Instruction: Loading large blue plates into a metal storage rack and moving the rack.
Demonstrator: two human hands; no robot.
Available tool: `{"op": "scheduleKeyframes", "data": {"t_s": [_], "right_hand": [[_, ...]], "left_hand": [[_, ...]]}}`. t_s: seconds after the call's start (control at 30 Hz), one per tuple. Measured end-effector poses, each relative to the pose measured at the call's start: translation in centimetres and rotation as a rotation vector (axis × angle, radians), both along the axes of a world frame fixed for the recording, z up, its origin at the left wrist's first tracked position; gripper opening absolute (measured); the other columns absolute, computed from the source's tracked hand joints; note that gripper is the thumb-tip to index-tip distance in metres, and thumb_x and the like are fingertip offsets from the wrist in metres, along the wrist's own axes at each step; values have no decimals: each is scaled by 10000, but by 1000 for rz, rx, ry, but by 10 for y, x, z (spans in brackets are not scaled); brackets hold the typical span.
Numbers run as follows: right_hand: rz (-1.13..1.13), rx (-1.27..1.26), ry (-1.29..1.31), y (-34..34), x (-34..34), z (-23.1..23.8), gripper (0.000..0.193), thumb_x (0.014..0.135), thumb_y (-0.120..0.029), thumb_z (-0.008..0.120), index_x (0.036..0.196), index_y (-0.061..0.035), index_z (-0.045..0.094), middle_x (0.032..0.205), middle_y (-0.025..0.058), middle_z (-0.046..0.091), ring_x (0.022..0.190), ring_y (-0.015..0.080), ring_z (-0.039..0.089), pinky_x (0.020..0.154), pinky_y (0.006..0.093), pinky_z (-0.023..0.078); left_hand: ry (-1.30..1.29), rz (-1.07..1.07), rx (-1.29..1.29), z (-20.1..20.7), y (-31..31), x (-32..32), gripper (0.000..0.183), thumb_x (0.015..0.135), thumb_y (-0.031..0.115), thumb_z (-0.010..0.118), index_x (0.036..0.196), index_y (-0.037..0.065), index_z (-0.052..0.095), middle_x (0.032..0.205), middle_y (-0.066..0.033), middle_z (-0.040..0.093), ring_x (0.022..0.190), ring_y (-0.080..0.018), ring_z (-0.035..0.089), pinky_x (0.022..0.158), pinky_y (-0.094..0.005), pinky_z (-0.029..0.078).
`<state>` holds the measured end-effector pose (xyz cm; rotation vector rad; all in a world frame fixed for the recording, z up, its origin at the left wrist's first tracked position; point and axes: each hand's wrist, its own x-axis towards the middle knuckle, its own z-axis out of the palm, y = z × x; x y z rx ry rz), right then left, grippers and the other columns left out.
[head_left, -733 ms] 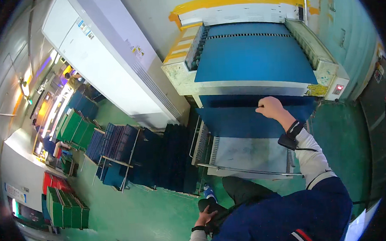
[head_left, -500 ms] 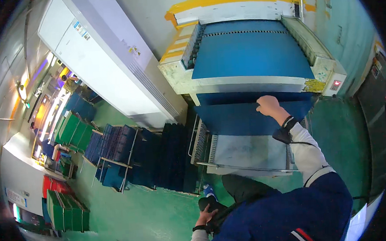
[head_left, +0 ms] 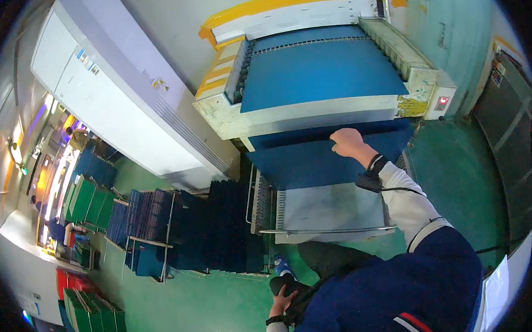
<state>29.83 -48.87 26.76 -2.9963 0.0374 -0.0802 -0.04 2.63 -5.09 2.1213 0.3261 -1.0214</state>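
My right hand (head_left: 348, 143) is closed at the upper edge of a dark blue panel (head_left: 314, 163), pinching it. That panel stands tilted in a white slotted rack (head_left: 331, 209) with a metal rail along its near side. Just behind it, another dark blue sheet shows below the front lip of a conveyor machine (head_left: 320, 116). A brighter blue panel (head_left: 321, 73) lies flat on the machine's rollers. Low in the picture, my left hand (head_left: 282, 302) rests on my dark-trousered knee, fingers apart and holding nothing.
Left of the slotted rack stand racks packed with dark blue panels (head_left: 236, 227). A tall white cabinet (head_left: 118, 95) rises behind them. Green panels (head_left: 93, 316) stand in racks farther left, and people work at the far left. A dark grey panel (head_left: 505, 135) leans at the right.
The whole view has shifted, so the machine sits farther left and slightly higher. My right hand stays at the panel's top edge, and my left hand remains on my knee.
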Motion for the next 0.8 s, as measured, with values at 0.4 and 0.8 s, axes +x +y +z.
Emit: {"op": "scheduleKeyframes", "data": {"t_s": [0.4, 0.8], "right_hand": [[161, -9, 108, -18, 19, -8, 330, 644, -279, 699, 865, -35, 671, 899, 189, 643, 895, 377, 609, 757, 485, 489], [59, 3, 155, -8, 23, -2, 435, 757, -306, 684, 1129, -86, 636, 1093, 153, 633, 1032, 326, 590, 861, 436, 478]], "left_hand": [[-151, -77, -3, -10, 5, -6, 879, 711, 553, 724, 1416, 169, 365, 1360, -267, 413, 1205, -401, 465, 972, -444, 420], [-63, 115, -85, -29, 12, -10, 903, 671, 525, 765, 1424, 239, 356, 1358, -317, 335, 1234, -424, 422, 1025, -442, 385]]}}
